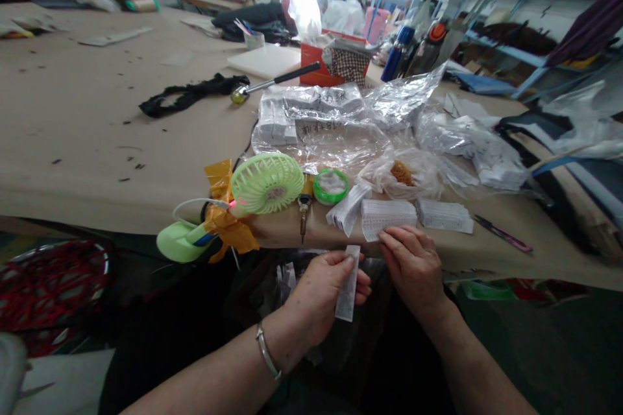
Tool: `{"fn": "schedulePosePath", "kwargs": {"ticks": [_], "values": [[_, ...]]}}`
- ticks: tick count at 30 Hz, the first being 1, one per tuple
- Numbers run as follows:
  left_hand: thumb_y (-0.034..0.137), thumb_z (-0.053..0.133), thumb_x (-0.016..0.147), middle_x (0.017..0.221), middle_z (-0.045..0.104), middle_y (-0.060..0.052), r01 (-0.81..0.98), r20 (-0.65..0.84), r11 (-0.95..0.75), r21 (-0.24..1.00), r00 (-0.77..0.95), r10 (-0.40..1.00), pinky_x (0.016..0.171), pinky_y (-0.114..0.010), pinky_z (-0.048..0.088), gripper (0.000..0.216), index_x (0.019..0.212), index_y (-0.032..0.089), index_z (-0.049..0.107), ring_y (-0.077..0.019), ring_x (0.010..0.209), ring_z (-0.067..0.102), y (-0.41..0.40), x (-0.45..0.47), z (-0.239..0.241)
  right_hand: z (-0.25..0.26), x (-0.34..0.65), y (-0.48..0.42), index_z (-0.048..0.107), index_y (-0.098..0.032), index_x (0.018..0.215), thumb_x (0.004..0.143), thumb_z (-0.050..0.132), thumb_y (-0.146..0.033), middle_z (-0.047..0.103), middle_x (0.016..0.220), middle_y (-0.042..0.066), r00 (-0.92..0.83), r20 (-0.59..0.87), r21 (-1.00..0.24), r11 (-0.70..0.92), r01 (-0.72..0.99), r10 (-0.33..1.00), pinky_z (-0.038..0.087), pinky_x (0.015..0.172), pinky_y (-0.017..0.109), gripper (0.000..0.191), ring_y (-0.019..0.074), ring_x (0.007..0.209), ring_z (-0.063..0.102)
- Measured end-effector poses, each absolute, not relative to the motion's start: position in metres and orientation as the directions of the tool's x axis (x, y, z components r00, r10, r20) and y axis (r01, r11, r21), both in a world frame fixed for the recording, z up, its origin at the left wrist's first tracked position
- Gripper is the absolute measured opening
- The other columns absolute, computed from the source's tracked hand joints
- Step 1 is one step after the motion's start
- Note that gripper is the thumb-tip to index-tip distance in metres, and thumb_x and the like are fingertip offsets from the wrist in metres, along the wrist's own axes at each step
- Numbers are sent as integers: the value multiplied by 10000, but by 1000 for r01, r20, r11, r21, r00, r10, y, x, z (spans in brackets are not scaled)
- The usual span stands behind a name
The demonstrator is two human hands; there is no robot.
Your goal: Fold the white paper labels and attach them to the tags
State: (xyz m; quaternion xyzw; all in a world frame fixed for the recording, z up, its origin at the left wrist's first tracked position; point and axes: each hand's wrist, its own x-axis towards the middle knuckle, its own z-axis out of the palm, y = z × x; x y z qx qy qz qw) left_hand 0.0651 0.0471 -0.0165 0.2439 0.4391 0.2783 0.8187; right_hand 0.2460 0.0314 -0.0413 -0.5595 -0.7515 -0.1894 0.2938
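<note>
My left hand (324,292) is just below the table edge, its thumb and fingers closed on a narrow white printed label (347,288). The label stands nearly upright in the pinch. My right hand (413,262) reaches to the front edge of a fanned stack of white labels (388,215), fingertips pinched at its lower corner. Left of that stack leans a folded bundle of labels (349,209); to its right lies another fanned label stack (446,215).
A green clip fan (267,184) is taped to the table edge. Nearby are a soldering-iron-like tool (303,214), a green round tub (331,186), rubber bands (402,172) in a plastic bag and a pink-handled cutter (503,234). Plastic-wrapped label bundles (311,110) lie behind.
</note>
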Motion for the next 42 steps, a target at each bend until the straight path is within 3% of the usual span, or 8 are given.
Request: {"fn": "schedulePosePath", "kwargs": {"ticks": [7,10,15,28,32,35,37,42], "values": [[212,546,854,637,647,-62,-180,-637,787,590,496,591,495,-219,477,113,860,113,599,-114,477,594,50,64,-16,-37,245,24,678,-217,901,822,610,-97,697,914,52,-63,727,-326,425,845,683,506,851,392,158,206,961,612],[179,585,802,642,643,-62,-216,-585,804,554,587,560,517,-234,479,107,837,94,638,-115,486,587,51,64,-14,-28,232,14,680,-231,884,819,612,-95,685,936,48,-153,696,-416,569,709,701,518,852,401,166,219,1042,584],[137,688,644,619,618,-38,-363,-491,775,517,616,616,484,-201,386,100,717,70,675,-88,494,533,47,62,-11,-28,212,4,687,-235,837,826,620,-134,700,857,20,-357,644,-402,697,594,676,515,863,400,123,202,998,598],[160,705,694,665,641,-50,-360,-531,777,517,577,620,511,-196,394,110,757,73,680,-90,535,559,43,63,-12,-26,212,-2,670,-206,917,819,606,-87,706,893,33,-412,593,-407,699,588,692,525,896,384,167,201,1033,591],[168,577,825,684,659,-76,-277,-610,816,507,554,567,539,-239,475,114,821,79,647,-121,532,597,43,62,-10,-31,240,-1,572,-191,1173,845,582,-131,669,1057,85,-289,598,-359,572,738,748,510,921,436,334,238,1122,550],[149,543,845,703,673,-89,-220,-663,822,526,499,558,581,-261,512,97,826,90,618,-137,564,627,44,61,-8,-36,281,4,493,-171,1286,881,553,-283,599,1168,145,-13,648,-229,210,951,762,443,962,539,424,294,1159,509],[136,549,838,704,675,-89,-208,-673,822,531,485,558,593,-264,522,75,820,93,608,-146,589,641,44,61,-7,-41,305,6,469,-121,1315,862,562,-421,553,1240,190,46,607,-114,30,993,793,405,977,574,551,344,1197,469],[140,534,846,697,671,-85,-188,-686,825,534,474,552,581,-264,531,99,821,89,615,-149,586,645,42,63,-7,-51,329,-1,536,-150,1262,894,526,-363,595,1232,144,-43,543,33,30,999,839,400,991,510,425,312,1177,501]]}}
